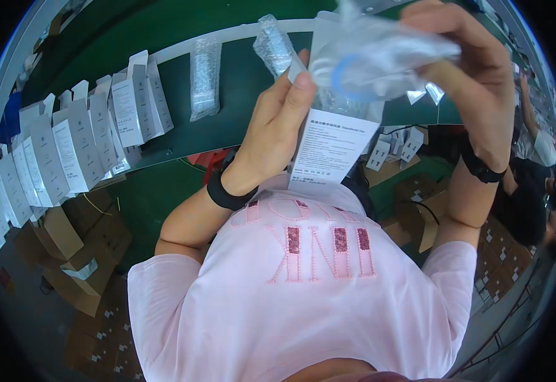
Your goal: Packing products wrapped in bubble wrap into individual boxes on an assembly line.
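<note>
My left hand (275,127) is wrapped around a white printed carton box (335,148), its thumb at the open upper end and one flap raised beside it. Bubble wrap (345,103) shows inside the mouth of the box. Over that opening, my right hand (472,70) pinches a clear plastic bag (399,51), slightly smeared by motion. A curved blue part shows through the plastic; what it belongs to I cannot make out. Two bubble-wrapped items, one upright (205,79) and one tilted (274,46), lie on the green table left of the box.
Several open white boxes (74,146) stand in a row along the table's left side. Brown cartons (84,267) are on the floor at left, and another carton (421,204) at right. More white boxes (396,148) sit below the table edge. Another person (529,172) is at far right.
</note>
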Demonstrator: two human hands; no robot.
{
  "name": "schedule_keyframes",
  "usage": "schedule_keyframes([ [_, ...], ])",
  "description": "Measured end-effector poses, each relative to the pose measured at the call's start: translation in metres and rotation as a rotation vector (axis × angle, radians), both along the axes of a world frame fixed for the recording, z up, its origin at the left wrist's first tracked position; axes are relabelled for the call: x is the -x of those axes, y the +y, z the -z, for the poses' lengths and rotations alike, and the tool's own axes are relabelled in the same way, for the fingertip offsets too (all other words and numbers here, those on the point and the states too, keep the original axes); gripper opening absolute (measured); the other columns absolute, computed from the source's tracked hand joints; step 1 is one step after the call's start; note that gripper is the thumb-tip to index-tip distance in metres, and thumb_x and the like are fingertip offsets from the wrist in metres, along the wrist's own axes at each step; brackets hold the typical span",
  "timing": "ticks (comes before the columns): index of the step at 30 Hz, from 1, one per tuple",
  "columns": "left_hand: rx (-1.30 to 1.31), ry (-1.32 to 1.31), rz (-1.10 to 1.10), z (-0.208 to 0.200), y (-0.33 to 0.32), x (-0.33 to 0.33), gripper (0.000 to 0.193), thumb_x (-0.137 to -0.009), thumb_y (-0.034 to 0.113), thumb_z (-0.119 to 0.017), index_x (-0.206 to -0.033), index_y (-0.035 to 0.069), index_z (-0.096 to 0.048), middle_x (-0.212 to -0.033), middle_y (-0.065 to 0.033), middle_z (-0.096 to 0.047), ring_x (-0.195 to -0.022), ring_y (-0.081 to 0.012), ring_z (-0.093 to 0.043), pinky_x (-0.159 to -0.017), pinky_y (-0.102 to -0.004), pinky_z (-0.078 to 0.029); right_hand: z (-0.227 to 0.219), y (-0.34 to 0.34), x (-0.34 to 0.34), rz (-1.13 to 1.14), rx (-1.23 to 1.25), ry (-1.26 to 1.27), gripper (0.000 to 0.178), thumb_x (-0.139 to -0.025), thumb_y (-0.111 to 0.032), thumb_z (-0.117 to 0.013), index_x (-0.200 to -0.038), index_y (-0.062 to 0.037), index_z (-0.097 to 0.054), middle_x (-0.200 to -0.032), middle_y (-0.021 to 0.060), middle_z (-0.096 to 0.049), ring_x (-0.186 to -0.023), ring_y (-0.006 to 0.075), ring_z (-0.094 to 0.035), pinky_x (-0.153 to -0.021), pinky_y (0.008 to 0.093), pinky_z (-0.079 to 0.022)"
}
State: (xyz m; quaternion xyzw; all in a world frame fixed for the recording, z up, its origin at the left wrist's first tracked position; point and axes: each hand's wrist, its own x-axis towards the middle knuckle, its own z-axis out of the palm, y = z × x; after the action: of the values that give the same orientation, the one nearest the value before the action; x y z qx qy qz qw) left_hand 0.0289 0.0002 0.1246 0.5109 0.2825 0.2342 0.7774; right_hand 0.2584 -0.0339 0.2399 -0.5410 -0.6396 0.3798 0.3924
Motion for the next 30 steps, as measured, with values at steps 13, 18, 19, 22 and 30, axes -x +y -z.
schedule_keyframes([
  [13,0.050,-0.045,-0.005,-0.001,-0.004,0.002,0.067,-0.101,0.050,-0.040,-0.135,-0.007,-0.042,-0.102,-0.0082,-0.062,-0.091,-0.0110,-0.054,-0.082,-0.0258,-0.044,0.009,0.018,0.029,-0.398,0.205,-0.572,0.026,-0.070,0.004,-0.067,-0.096,-0.0014,-0.066,-0.084,0.0119,-0.066,-0.076,0.0293,-0.062,-0.068,0.0344,-0.049],
  [18,0.034,-0.097,0.070,-0.002,-0.011,-0.005,0.069,-0.097,0.044,-0.053,-0.140,-0.007,-0.035,-0.107,-0.0152,-0.061,-0.094,-0.0149,-0.057,-0.085,-0.0265,-0.045,0.001,0.053,0.032,-1.011,1.005,-0.210,0.031,-0.087,-0.005,-0.056,-0.117,0.0016,-0.060,-0.090,0.0209,-0.066,-0.079,0.0282,-0.064,-0.069,0.0380,-0.049],
  [19,0.033,-0.098,0.072,-0.001,-0.010,-0.005,0.069,-0.097,0.044,-0.053,-0.140,-0.007,-0.035,-0.107,-0.0152,-0.061,-0.094,-0.0149,-0.057,-0.085,-0.0265,-0.045,0.006,0.055,0.031,-1.008,1.005,-0.210,0.031,-0.087,-0.005,-0.056,-0.117,0.0016,-0.060,-0.090,0.0209,-0.066,-0.079,0.0282,-0.064,-0.069,0.0380,-0.049],
  [22,-0.001,-0.084,0.134,0.010,-0.008,-0.004,0.067,-0.096,0.037,-0.058,-0.140,-0.005,-0.030,-0.115,-0.0192,-0.058,-0.098,-0.0187,-0.060,-0.086,-0.0284,-0.047,0.012,0.050,0.029,-1.086,1.126,-0.305,0.036,-0.089,-0.007,-0.057,-0.124,0.0021,-0.057,-0.098,0.0199,-0.066,-0.081,0.0256,-0.064,-0.073,0.0365,-0.050],
  [30,-0.059,-0.320,-0.046,0.032,-0.006,0.007,0.060,-0.088,0.024,-0.070,-0.134,0.003,-0.039,-0.118,-0.0138,-0.057,-0.097,-0.0186,-0.060,-0.084,-0.0313,-0.049,0.039,-0.033,0.020,0.258,0.619,0.095,0.092,-0.069,-0.030,-0.083,-0.142,-0.0005,-0.036,-0.133,0.0150,-0.051,-0.116,0.0227,-0.052,-0.100,0.0365,-0.040],
])
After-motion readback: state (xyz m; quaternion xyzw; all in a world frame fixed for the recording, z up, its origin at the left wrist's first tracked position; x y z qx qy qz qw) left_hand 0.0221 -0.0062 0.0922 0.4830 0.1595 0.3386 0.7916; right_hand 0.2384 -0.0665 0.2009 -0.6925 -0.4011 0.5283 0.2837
